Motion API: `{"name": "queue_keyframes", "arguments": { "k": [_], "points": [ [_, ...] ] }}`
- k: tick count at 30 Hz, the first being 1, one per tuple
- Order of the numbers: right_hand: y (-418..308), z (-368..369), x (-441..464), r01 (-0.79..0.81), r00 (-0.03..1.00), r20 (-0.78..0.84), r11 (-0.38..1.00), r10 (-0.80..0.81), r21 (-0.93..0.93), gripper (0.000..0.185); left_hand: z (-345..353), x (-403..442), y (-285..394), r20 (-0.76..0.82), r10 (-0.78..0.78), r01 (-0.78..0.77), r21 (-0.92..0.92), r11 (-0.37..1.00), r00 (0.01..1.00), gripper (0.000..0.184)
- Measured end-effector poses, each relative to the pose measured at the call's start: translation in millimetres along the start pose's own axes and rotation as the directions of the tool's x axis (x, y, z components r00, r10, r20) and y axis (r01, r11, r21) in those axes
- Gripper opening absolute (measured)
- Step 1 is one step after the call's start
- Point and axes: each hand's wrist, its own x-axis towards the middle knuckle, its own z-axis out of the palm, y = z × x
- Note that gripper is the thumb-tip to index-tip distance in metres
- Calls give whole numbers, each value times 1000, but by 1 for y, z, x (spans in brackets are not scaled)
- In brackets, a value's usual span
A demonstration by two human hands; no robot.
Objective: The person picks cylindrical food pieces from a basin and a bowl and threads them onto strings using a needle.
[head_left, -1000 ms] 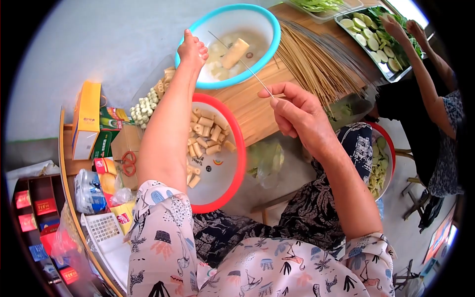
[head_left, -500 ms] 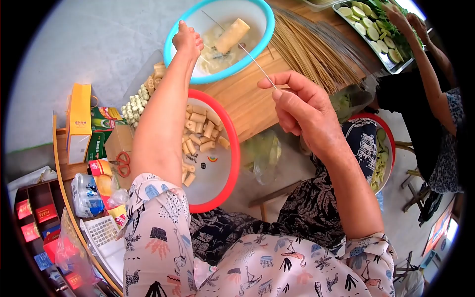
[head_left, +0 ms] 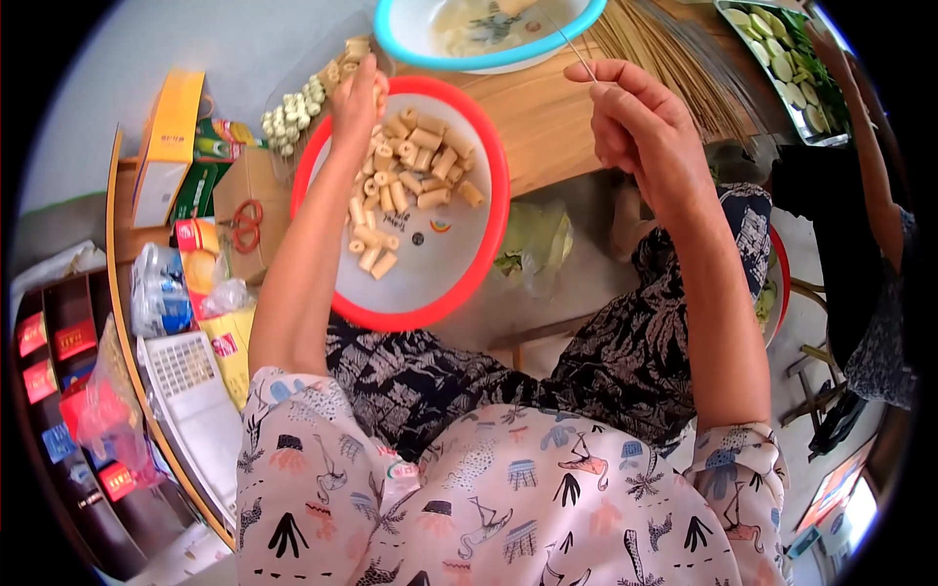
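Note:
My right hand [head_left: 650,137] pinches a thin skewer [head_left: 576,51] between thumb and fingers. A pale tan roll [head_left: 515,6] is on its far part, over a blue-rimmed basin [head_left: 489,62] holding cloudy liquid, and is cut off by the top edge of the view. My left hand [head_left: 358,105] is at the upper left rim of a red-rimmed basin [head_left: 500,195], fingers curled in; whatever they hold, if anything, is hidden. Many short tan hollow rolls [head_left: 420,161] lie in that basin.
Thin sticks [head_left: 650,63] lie on the wooden table [head_left: 537,127]. Pale green knotted pieces [head_left: 291,117] are at left, near red scissors [head_left: 244,225] and boxes [head_left: 176,137]. Another person's arm [head_left: 860,127] reaches toward a tray of sliced vegetables [head_left: 782,63].
The view has tilted down, so both basins appear higher. My left hand has come back from the blue-rimmed basin to the red-rimmed one. My right hand still pinches the skewer.

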Motion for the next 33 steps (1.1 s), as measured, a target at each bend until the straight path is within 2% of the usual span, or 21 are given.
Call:
{"name": "queue_keyframes", "arguments": {
  "k": [1,3,4,5,6,7,8,10,12,13,15,16,18,19,21,24,27,28,30,33],
  "points": [
    [2,1,0,-4,1000,13,1000,4,-7,23,-20,-11,-20,-13,-4,4,-7,1000,1000,46],
    [4,5,0,8,1000,25,999,-7,-32,23,-56,-31,-62,-2,164,-153,349,924,986,38],
    [5,6,1,9,999,40,999,-7,-40,23,-61,-43,-65,-18,164,-148,344,927,986,38],
    [7,8,2,3,999,40,999,-1,-47,23,-65,-56,-69,-5,395,-315,593,741,918,31],
    [8,8,2,-2,999,36,999,4,-51,23,-70,-69,-73,77,589,-411,787,459,805,25],
    [10,8,3,-4,999,44,999,6,-54,23,-61,-86,-60,12,501,-308,801,513,866,14],
    [11,8,5,-1,998,59,999,4,-50,23,-51,-91,-64,5,500,-302,802,515,866,14],
    [14,10,9,3,997,79,999,0,-47,22,-30,-99,-79,120,385,-369,634,680,915,11],
    [18,12,11,-1,998,69,998,6,-66,22,5,-106,-88,288,300,-416,656,630,909,9],
    [20,12,12,-3,998,69,998,8,-69,22,11,-106,-92,287,299,-415,655,632,910,9],
    [22,12,13,-7,996,83,999,11,-51,23,22,-101,-97,341,426,-543,597,591,838,14],
    [22,12,13,-9,997,77,999,13,-51,23,29,-101,-94,345,425,-546,593,592,837,14],
    [21,14,13,-5,996,89,998,10,-58,23,37,-104,-88,226,452,-488,604,630,863,22],
    [20,15,14,-6,996,90,998,11,-58,23,39,-101,-86,226,451,-487,605,630,864,22],
    [20,15,14,4,995,100,998,3,-63,23,45,-95,-84,278,433,-499,652,571,858,29],
    [20,15,15,-7,994,110,999,12,-52,23,50,-94,-82,288,338,-437,707,556,896,36],
    [19,16,13,-5,996,88,997,12,-77,23,46,-96,-82,301,321,-432,745,508,898,44],
    [19,16,12,-2,996,83,997,9,-78,23,44,-94,-85,305,324,-436,743,507,896,44],
    [20,16,12,-1,995,97,998,7,-61,24,36,-90,-93,372,276,-461,638,617,886,49],
    [21,17,12,-21,994,103,997,28,-70,24,28,-87,-90,444,232,-486,634,601,866,48]
  ]
}}
